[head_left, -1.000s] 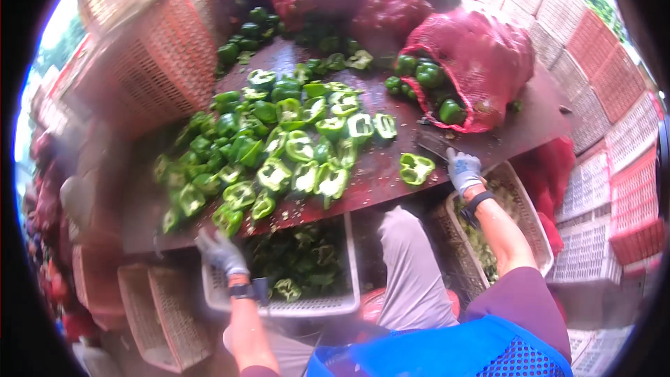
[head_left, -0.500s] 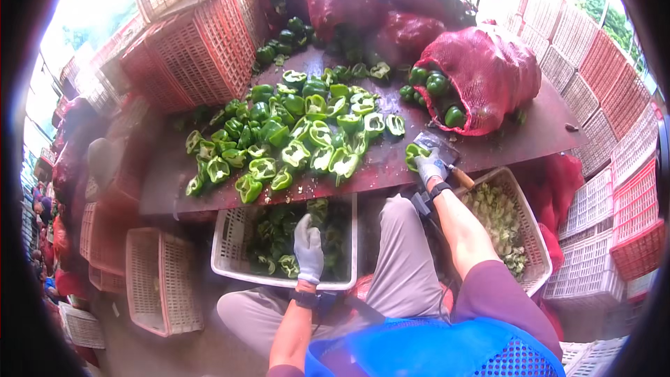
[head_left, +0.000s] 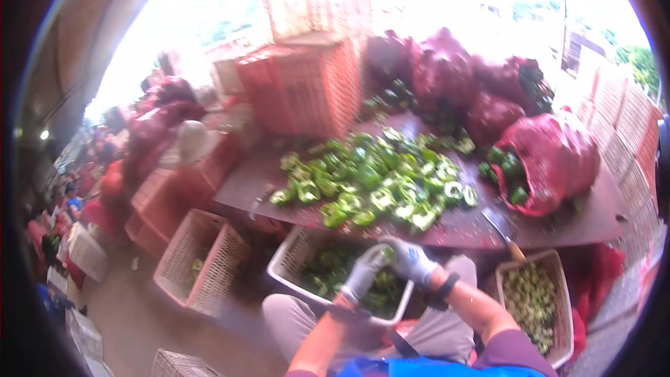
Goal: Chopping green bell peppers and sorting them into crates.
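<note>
My two gloved hands meet above the white crate [head_left: 287, 255] of cut green peppers in front of my lap. A bit of green pepper [head_left: 388, 254] shows between their fingertips; most of it is hidden. Closed fingers of my left hand [head_left: 364, 276] grip it from the left, and my right hand [head_left: 413, 262] closes on it from the right. On the table [head_left: 457, 239] lies a heap of halved green peppers [head_left: 366, 176]. A broad-bladed knife [head_left: 500, 225] rests at the table's front edge, its wooden handle sticking out over the edge.
A red mesh sack [head_left: 558, 157] spills whole green peppers at the table's right. More full sacks [head_left: 443, 70] and stacked red crates [head_left: 303, 91] stand behind. Below right is a crate of pale pepper cores [head_left: 530, 300]. Another crate [head_left: 199, 262] sits on the floor at left.
My right hand has left the knife on the table and come down beside my left hand over the crate, bringing the pepper piece. The view has swung to the left.
</note>
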Action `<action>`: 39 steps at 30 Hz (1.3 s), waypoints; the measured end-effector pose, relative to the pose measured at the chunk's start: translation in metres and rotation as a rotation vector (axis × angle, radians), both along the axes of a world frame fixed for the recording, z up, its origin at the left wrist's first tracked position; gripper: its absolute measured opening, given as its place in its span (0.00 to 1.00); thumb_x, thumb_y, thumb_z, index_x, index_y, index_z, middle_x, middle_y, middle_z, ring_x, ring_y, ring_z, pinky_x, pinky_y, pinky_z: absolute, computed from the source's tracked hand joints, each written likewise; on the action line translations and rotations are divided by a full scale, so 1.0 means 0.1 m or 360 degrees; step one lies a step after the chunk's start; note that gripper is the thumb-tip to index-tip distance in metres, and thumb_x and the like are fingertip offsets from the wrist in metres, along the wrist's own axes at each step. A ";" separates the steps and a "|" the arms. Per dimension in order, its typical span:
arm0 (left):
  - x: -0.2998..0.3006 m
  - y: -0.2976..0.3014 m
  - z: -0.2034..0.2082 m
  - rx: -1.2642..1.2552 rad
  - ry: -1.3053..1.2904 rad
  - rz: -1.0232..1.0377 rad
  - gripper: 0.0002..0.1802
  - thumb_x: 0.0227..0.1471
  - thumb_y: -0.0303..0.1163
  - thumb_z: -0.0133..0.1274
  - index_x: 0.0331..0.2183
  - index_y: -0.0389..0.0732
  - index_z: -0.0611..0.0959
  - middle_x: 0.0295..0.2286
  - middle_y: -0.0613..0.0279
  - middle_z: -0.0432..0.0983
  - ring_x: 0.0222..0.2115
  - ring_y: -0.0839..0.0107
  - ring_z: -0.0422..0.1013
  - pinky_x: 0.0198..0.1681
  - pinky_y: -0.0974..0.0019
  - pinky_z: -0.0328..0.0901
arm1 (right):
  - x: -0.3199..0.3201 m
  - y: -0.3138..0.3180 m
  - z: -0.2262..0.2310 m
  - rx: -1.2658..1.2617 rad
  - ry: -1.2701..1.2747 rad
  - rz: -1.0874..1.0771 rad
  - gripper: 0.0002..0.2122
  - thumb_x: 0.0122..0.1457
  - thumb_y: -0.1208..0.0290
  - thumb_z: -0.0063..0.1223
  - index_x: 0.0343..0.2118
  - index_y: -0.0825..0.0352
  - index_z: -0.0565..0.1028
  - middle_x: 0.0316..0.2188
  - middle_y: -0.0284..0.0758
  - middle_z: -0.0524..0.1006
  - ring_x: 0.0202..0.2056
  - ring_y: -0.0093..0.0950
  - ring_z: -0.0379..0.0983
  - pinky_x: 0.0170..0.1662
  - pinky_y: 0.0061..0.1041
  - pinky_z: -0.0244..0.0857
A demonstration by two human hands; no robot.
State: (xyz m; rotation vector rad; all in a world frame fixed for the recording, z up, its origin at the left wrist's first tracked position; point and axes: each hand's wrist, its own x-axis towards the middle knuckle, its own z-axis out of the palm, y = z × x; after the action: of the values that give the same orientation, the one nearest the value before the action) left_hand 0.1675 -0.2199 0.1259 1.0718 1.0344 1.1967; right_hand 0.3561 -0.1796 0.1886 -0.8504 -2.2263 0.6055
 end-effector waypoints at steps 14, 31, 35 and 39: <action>-0.30 -0.24 -0.72 -0.0036 0.0564 0.0526 0.11 0.65 0.35 0.52 0.41 0.40 0.84 0.31 0.58 0.80 0.28 0.70 0.73 0.33 0.61 0.69 | -0.72 -0.51 -0.03 0.0007 -0.0015 0.0167 0.26 0.57 0.79 0.54 0.61 0.61 0.73 0.38 0.51 0.81 0.40 0.50 0.78 0.46 0.48 0.73; -0.69 -0.79 -0.55 -0.0177 0.1367 0.0853 0.21 0.63 0.48 0.51 0.41 0.39 0.80 0.40 0.45 0.82 0.43 0.42 0.77 0.45 0.45 0.69 | -1.15 -0.76 -0.22 -0.2060 0.0773 0.0849 0.32 0.63 0.77 0.47 0.72 0.63 0.59 0.58 0.42 0.73 0.53 0.33 0.76 0.55 0.32 0.73; -0.66 -0.75 -0.50 -0.0328 0.1565 0.0832 0.21 0.63 0.47 0.51 0.44 0.39 0.80 0.41 0.43 0.82 0.44 0.42 0.77 0.46 0.44 0.70 | -1.17 -0.78 -0.23 -0.2138 0.0983 0.0734 0.30 0.66 0.74 0.47 0.71 0.61 0.60 0.58 0.42 0.72 0.53 0.34 0.75 0.55 0.34 0.73; -0.62 -0.60 -0.53 -0.0467 0.1714 0.0878 0.30 0.62 0.48 0.53 0.58 0.40 0.75 0.52 0.38 0.75 0.51 0.40 0.75 0.53 0.46 0.69 | -1.18 -0.73 -0.23 -0.2169 0.1214 0.0513 0.27 0.69 0.71 0.47 0.71 0.60 0.60 0.58 0.42 0.72 0.54 0.35 0.74 0.55 0.37 0.73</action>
State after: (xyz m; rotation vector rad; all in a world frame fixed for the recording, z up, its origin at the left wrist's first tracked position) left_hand 0.1059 -0.2801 0.0724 1.2355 2.3746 0.7718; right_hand 0.2380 -0.2524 0.1658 -0.6111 -1.0299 2.2476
